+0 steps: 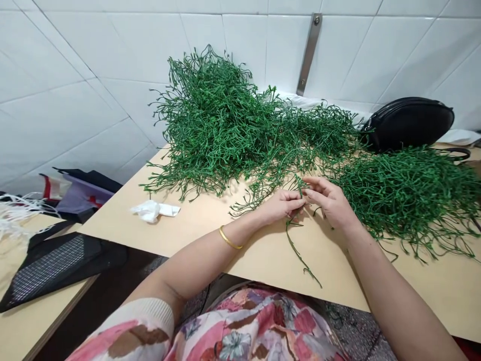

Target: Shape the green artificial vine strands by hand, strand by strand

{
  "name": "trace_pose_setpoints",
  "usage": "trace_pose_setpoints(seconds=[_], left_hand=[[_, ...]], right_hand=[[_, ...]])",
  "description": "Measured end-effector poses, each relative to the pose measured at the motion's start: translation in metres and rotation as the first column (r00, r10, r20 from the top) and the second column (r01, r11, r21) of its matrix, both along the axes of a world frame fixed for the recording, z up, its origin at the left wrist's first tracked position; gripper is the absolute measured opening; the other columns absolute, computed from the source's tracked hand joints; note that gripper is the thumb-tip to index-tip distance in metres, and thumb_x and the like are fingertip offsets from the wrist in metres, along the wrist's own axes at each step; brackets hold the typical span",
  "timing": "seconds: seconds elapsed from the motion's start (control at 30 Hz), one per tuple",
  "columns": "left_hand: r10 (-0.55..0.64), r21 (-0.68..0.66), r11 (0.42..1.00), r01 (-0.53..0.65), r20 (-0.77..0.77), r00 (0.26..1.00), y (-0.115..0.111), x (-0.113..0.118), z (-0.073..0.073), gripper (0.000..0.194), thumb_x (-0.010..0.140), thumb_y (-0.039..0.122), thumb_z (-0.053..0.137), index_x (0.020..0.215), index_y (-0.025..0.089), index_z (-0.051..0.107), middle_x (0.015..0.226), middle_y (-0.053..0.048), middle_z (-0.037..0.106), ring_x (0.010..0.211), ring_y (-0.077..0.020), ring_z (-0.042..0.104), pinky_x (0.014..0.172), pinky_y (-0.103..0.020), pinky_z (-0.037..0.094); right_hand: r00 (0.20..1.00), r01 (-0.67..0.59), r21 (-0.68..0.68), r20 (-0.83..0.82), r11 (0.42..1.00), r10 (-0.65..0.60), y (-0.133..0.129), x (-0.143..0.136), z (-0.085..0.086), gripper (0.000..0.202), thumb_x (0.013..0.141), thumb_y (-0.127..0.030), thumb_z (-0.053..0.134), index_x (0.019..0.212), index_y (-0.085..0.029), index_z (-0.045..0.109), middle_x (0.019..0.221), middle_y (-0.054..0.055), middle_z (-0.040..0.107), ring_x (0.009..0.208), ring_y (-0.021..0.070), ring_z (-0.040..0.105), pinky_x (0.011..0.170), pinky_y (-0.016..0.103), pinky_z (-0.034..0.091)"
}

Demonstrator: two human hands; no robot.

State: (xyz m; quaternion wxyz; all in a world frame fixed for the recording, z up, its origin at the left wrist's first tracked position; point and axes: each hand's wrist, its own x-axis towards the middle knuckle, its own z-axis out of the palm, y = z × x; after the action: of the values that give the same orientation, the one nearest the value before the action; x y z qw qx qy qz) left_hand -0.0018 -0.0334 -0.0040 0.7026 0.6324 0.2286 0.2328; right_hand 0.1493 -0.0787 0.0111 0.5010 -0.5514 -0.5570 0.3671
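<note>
My left hand (287, 203), with a yellow bangle at the wrist, is closed in a pinch on a green artificial plant stem (298, 249). The stem's bare lower end hangs down toward the table's front edge. My right hand (325, 200) meets it from the other side, thumb and fingertips closed at the stem's upper part; the exact contact is partly hidden. Behind both hands rises a large heap of green plastic sprigs (221, 120). Another pile of such sprigs (409, 195) lies beside my right hand.
A pale wooden table (210, 250) carries the piles. Crumpled white tissue (151, 211) lies at its left. A black bag (411, 123) stands at the back right against the tiled wall (143, 45). Black mesh material (48, 265) rests on a lower surface at left.
</note>
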Motion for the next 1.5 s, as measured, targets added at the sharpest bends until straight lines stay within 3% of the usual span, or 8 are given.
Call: trace_pose_setpoints(seconds=[0.2,0.4,0.5,0.77,0.93,1.03,1.23,1.5], left_hand=[[0.04,-0.02,0.999,-0.04,-0.017,0.999,-0.001,0.001,0.002,0.031,0.073,0.037,0.06,0.058,0.012,0.049,0.049,0.002,0.049,0.046,-0.0059,0.046,0.052,-0.021,0.038],[0.038,0.031,0.999,-0.037,-0.045,0.998,-0.002,0.002,0.003,0.03,0.075,0.034,0.058,0.056,0.013,0.047,0.047,0.003,0.046,0.045,-0.0051,0.043,0.049,-0.02,0.034],[0.01,0.056,0.998,-0.008,-0.041,0.999,-0.003,0.002,0.003,0.03,0.074,0.034,0.06,0.055,0.013,0.048,0.047,0.003,0.046,0.044,-0.0043,0.041,0.048,-0.019,0.032],[0.299,-0.283,0.922,-0.264,0.086,0.951,-0.004,0.005,-0.002,0.02,0.069,0.028,0.066,0.066,0.012,0.053,0.054,0.001,0.053,0.049,-0.0059,0.05,0.053,-0.02,0.042],[0.32,-0.335,0.9,-0.279,0.074,0.944,0.001,0.005,0.0,0.018,0.067,0.022,0.067,0.066,0.013,0.052,0.054,0.001,0.055,0.047,-0.0077,0.052,0.052,-0.023,0.047],[0.365,-0.341,0.882,-0.325,0.057,0.929,0.005,0.005,0.001,0.016,0.067,0.019,0.067,0.067,0.013,0.052,0.054,0.002,0.054,0.046,-0.0073,0.052,0.051,-0.022,0.047],[0.358,-0.303,0.895,-0.327,0.052,0.932,0.01,0.008,0.0,0.013,0.066,0.018,0.066,0.067,0.013,0.054,0.056,0.001,0.057,0.049,-0.0076,0.054,0.05,-0.021,0.047],[0.37,-0.351,0.878,-0.324,0.069,0.927,0.007,0.008,0.002,0.014,0.066,0.015,0.065,0.066,0.013,0.051,0.057,0.001,0.058,0.045,-0.0075,0.053,0.049,-0.022,0.047]], right_hand=[[0.961,0.081,0.144,0.251,0.986,-0.115,-0.007,-0.001,0.002,0.011,0.077,-0.023,0.052,0.082,-0.017,0.06,0.079,0.004,0.061,0.075,0.0152,0.056,0.069,0.03,0.046],[0.955,0.016,0.142,0.292,0.99,-0.057,-0.01,0.0,0.0,0.027,0.08,-0.027,0.052,0.105,-0.018,0.058,0.095,0.007,0.063,0.084,0.0163,0.059,0.071,0.03,0.047],[0.925,0.039,0.203,0.362,0.978,-0.112,-0.008,-0.001,-0.003,0.021,0.08,-0.024,0.052,0.098,-0.018,0.061,0.092,0.006,0.065,0.082,0.0165,0.059,0.072,0.03,0.046],[0.784,-0.074,0.358,0.598,0.931,-0.167,-0.008,-0.004,-0.007,0.015,0.08,-0.018,0.047,0.083,-0.017,0.061,0.079,0.006,0.063,0.076,0.0176,0.056,0.072,0.032,0.042],[0.947,0.017,0.111,0.317,0.994,-0.052,0.004,-0.009,0.001,0.01,0.078,-0.018,0.051,0.08,-0.016,0.061,0.075,0.002,0.061,0.07,0.0134,0.055,0.066,0.027,0.042],[0.991,0.13,-0.008,0.012,0.991,-0.13,0.023,-0.012,0.022,0.004,0.076,-0.017,0.054,0.073,-0.016,0.056,0.068,-0.001,0.056,0.061,0.0092,0.051,0.06,0.024,0.041],[0.916,0.15,-0.213,-0.337,0.965,-0.217,0.065,-0.025,0.071,0.011,0.082,-0.023,0.05,0.072,-0.018,0.048,0.065,-0.004,0.051,0.05,0.0058,0.047,0.046,0.019,0.03],[0.857,0.001,-0.194,-0.505,0.981,-0.1,0.072,-0.06,0.098,0.016,0.084,-0.027,0.049,0.072,-0.017,0.05,0.063,-0.005,0.052,0.055,0.0055,0.049,0.054,0.021,0.034]])
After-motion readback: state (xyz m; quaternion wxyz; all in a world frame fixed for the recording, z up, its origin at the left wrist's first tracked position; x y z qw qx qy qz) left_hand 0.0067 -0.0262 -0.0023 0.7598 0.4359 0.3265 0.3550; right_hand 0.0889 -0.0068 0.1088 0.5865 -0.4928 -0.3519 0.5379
